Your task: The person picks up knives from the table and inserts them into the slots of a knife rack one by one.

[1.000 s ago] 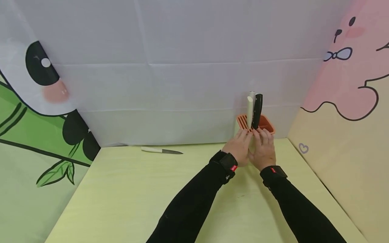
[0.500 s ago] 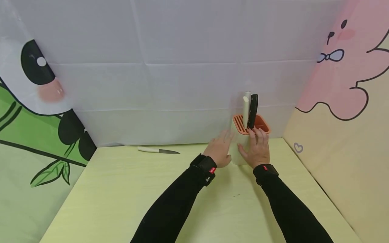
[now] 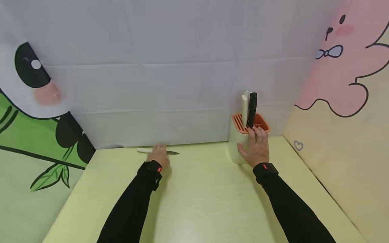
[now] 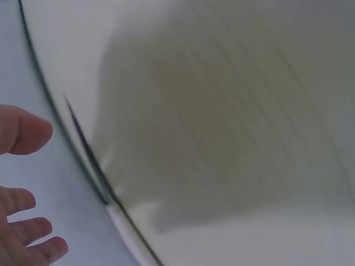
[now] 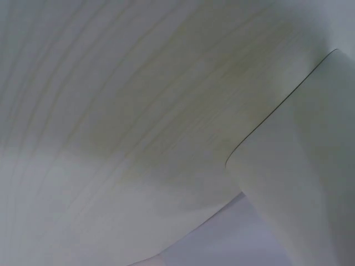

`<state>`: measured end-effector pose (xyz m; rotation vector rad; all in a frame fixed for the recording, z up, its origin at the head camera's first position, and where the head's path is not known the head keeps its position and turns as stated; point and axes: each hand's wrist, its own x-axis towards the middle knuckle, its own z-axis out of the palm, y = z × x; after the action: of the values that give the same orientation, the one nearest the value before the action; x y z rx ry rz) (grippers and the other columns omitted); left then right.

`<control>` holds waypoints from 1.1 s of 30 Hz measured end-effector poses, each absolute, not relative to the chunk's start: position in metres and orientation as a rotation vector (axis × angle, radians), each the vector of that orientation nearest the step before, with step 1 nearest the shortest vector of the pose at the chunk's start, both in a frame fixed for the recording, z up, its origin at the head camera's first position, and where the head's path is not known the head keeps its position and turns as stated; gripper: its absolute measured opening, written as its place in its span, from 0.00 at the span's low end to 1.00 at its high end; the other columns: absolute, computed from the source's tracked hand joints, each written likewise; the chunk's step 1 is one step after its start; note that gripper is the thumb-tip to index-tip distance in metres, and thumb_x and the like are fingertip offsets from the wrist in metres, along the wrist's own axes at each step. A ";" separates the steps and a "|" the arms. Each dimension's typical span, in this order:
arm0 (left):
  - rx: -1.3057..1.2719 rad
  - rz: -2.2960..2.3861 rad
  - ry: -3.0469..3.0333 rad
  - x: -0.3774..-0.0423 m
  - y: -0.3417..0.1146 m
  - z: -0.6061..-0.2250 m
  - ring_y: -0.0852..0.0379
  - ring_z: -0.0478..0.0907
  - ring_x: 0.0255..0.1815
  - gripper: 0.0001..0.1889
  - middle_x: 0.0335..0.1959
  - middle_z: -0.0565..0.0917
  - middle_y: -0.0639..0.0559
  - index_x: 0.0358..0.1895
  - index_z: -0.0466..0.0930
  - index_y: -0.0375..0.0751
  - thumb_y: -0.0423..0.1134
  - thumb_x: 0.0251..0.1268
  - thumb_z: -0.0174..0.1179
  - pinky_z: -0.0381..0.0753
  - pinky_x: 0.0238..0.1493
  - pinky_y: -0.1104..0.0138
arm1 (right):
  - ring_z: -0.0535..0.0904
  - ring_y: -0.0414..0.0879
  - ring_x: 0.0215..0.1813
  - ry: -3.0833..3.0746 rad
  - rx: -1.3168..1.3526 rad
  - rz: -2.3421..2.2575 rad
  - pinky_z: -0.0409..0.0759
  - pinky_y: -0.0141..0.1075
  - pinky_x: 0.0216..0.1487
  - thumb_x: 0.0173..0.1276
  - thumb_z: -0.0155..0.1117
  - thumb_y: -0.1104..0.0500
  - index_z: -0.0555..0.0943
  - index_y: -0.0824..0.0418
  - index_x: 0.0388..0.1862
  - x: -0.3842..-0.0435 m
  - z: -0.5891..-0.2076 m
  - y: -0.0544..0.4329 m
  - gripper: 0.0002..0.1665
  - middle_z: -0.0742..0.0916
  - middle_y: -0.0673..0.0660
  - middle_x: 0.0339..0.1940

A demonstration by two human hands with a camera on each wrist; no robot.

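Note:
My left hand (image 3: 158,157) is over a small knife (image 3: 144,150) with a white handle, lying along the back of the table. In the left wrist view, the thumb and fingers (image 4: 39,228) are spread and stand apart from this knife (image 4: 125,224). My right hand (image 3: 256,151) rests against the front of a cream knife block (image 3: 234,148), its fingertips at the orange slotted top. A black knife handle (image 3: 252,108) and two white handles, the nearer white handle (image 3: 244,111) in front, rise from the block. The right wrist view shows the block's side (image 5: 294,160) but no fingers.
The pale yellow table (image 3: 200,195) meets a grey-white back wall (image 3: 182,87) just behind the knife and the block. A printed side wall (image 3: 331,145) borders it on the right, close to the block. Another printed wall (image 3: 36,135) stands at the left.
My left hand has left the block and moved left across the table to the lying knife. The right hand has stayed at the block, its thumb shifting outward.

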<state>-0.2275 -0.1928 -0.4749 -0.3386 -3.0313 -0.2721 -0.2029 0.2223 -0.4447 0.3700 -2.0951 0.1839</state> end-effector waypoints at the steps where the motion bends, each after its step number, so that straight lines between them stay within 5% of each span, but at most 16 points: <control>1: -0.314 -0.267 -3.051 -0.231 -0.199 -0.479 0.34 0.57 0.68 0.38 0.68 0.62 0.31 0.70 0.60 0.32 0.41 0.58 0.65 0.71 0.52 0.38 | 0.61 0.63 0.65 -2.095 0.376 0.192 0.57 0.52 0.68 0.58 0.57 0.39 0.65 0.65 0.62 -0.203 -0.445 0.223 0.41 0.69 0.69 0.61; 14: -0.267 -0.260 -3.232 -0.241 -0.231 -0.498 0.30 0.49 0.72 0.39 0.73 0.53 0.30 0.72 0.55 0.30 0.40 0.60 0.63 0.66 0.52 0.33 | 0.61 0.63 0.65 -2.098 0.348 0.144 0.56 0.52 0.69 0.59 0.55 0.37 0.64 0.67 0.62 -0.206 -0.449 0.224 0.43 0.68 0.69 0.62; 33: -0.323 -0.332 -3.200 -0.245 -0.240 -0.511 0.32 0.55 0.69 0.32 0.70 0.58 0.30 0.69 0.59 0.28 0.36 0.62 0.53 0.71 0.52 0.37 | 0.61 0.63 0.65 -2.103 0.342 0.120 0.56 0.53 0.69 0.59 0.54 0.38 0.63 0.67 0.63 -0.206 -0.446 0.223 0.43 0.68 0.68 0.62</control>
<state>-0.2448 -0.2400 -0.5114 -0.3234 -3.1998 -0.3323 -0.2065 0.2234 -0.4463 0.3422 -2.1034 0.1203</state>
